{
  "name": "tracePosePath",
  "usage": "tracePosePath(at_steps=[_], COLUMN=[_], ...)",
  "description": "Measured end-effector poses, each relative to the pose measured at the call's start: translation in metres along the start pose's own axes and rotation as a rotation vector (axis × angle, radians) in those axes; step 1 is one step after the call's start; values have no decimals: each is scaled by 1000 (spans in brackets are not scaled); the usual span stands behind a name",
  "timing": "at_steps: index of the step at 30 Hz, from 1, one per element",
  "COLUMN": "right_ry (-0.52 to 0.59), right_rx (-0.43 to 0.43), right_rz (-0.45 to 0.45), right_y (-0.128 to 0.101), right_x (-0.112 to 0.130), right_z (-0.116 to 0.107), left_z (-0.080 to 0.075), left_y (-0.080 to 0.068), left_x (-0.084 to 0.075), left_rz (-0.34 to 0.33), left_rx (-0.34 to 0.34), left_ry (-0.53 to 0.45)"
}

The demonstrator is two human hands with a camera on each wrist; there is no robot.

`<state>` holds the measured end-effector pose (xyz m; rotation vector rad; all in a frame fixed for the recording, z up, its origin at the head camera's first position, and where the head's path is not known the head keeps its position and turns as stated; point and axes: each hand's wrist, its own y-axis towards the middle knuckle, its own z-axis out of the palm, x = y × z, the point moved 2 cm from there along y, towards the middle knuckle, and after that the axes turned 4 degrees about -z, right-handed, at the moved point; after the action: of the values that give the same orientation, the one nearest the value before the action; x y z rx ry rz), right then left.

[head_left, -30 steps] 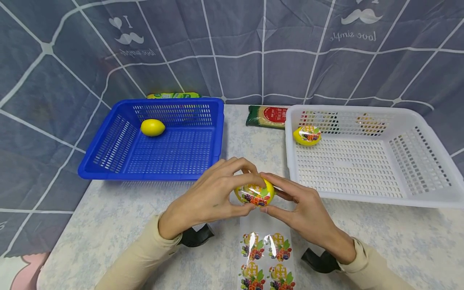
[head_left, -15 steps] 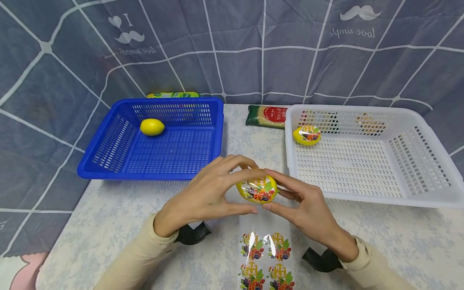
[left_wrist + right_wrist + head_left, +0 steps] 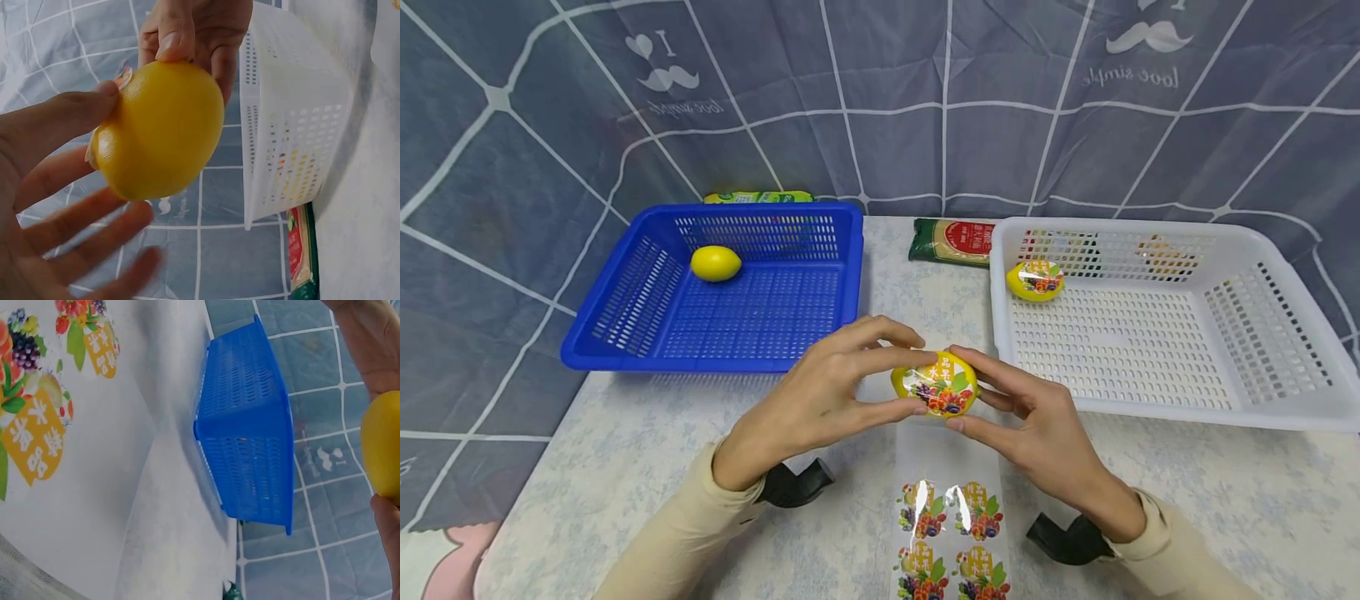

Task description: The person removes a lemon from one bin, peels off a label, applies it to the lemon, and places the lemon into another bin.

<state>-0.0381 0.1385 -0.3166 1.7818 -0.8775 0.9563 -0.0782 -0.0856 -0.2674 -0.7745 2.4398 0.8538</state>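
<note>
While both hands hold it just above the table, the lemon (image 3: 936, 387) in the middle already carries a fruit sticker (image 3: 938, 392) on its upper face. The left hand (image 3: 820, 400) pinches it from nine o'clock, thumb below and fingers curled over the top; the right hand (image 3: 1037, 425) pinches it from three o'clock in the same way. In the left wrist view the lemon's plain yellow back shows, with a sticker edge peeping out by the thumb.

Judging by how things lie, the work looks roughly at its midpoint. One stickered lemon (image 3: 1035, 279) already sits in the white basket (image 3: 1285, 408), at one o'clock from the hands, in that basket's far left corner. One bare lemon (image 3: 716, 263) is in the blue basket (image 3: 700, 362) at ten o'clock, with no sticker on the side that shows. The held lemon seems labelled, or nearly pressed flat, but not yet put away. The sticker sheet (image 3: 951, 533) at six o'clock has four stickers in view and a blank strip at its near-hand end.

A green and red packet (image 3: 951, 240) lies at twelve o'clock between the baskets.
</note>
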Motion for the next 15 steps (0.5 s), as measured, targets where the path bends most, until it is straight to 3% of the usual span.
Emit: tracePosePath(at_steps=[7,15], right_ry=[13,17], right_rx=[-12,-19], right_rz=[-1,3], right_y=[0,1], right_x=[4,5], right_z=[-1,-1], left_z=[2,3], left_y=[0,1], left_x=[2,0], left_rz=[-104,-113], left_rx=[53,60], left_ry=[-167,-204])
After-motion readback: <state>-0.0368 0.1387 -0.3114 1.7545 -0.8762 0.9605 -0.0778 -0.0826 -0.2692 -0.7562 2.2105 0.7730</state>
